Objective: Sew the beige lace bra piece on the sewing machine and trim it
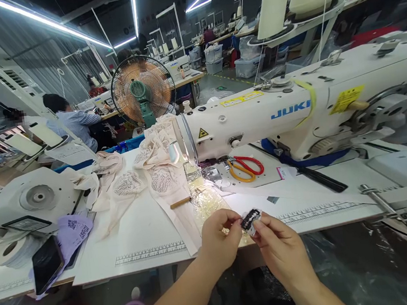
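Note:
In front of the table's front edge, my right hand [279, 242] pinches a small dark razor blade [251, 220] with a slot along its middle and something whitish around it. My left hand [221, 237] is closed, thumb and forefinger pressed together at the blade's left edge. Beyond my hands stands a white sewing machine [247, 117]. Scissors [246, 167] with one red and one orange handle lie on its bed. Pale pink lace bra pieces [162, 180] are heaped left of the needle area. A small tool with a wooden handle [180, 203] rests near them.
A ruler strip [151, 254] runs along the table's front edge. At left are a phone [47, 263], a purple cloth [73, 233] and a second machine [34, 198]. A black-handled tool [321, 177] lies at right. Behind stand a fan [144, 90] and a seated person [69, 122].

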A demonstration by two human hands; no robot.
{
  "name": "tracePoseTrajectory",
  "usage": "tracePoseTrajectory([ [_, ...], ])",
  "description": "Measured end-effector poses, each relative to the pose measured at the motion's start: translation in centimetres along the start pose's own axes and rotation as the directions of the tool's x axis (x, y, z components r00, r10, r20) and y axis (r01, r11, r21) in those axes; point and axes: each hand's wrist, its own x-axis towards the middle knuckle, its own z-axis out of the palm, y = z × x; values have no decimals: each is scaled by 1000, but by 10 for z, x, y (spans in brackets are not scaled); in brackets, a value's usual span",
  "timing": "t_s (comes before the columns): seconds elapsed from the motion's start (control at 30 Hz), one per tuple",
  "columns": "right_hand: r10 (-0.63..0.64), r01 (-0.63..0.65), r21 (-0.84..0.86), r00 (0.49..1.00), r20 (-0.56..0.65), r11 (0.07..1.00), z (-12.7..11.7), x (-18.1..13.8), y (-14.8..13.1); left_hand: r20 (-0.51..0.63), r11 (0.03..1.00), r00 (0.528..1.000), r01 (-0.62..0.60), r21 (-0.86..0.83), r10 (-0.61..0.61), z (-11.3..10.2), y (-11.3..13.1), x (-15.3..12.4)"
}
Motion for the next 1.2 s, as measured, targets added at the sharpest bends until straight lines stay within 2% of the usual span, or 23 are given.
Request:
tracePoseTrajectory([
  [0.07,5,-5,-28,1000,10,1000,0,1,-2,71,939,973,229,-258,-218,0,5,2],
  [0.1,7,-6,-47,1000,26,999,0,2,-4,108,891,953,302,-338,-282,0,6,3],
  [0.17,12,-6,-83,998,68,997,0,3,-6,130,837,928,372,-400,-350,2,9,3],
  [0.33,82,-45,-218,983,163,975,-7,8,-11,122,843,915,403,-355,-386,3,9,0],
  [0.43,162,-86,-312,961,224,946,-15,12,-12,163,842,907,420,-338,-387,1,10,0],
  [0.53,206,-115,-327,944,258,938,-18,14,-13,213,809,888,459,-366,-408,-2,11,0],
  [0.67,216,-140,-298,946,241,944,-15,14,-15,246,765,874,485,-423,-418,-3,10,-1],
  [0.83,246,-190,-255,946,211,948,-8,13,-18,257,784,878,478,-396,-405,-6,9,0],
  [1.0,179,-124,-323,973,146,938,-7,14,-18,226,803,884,466,-371,-409,-7,10,2],
  [1.2,152,-76,-396,975,164,915,-9,14,-13,203,774,870,492,-399,-449,-8,8,3],
])
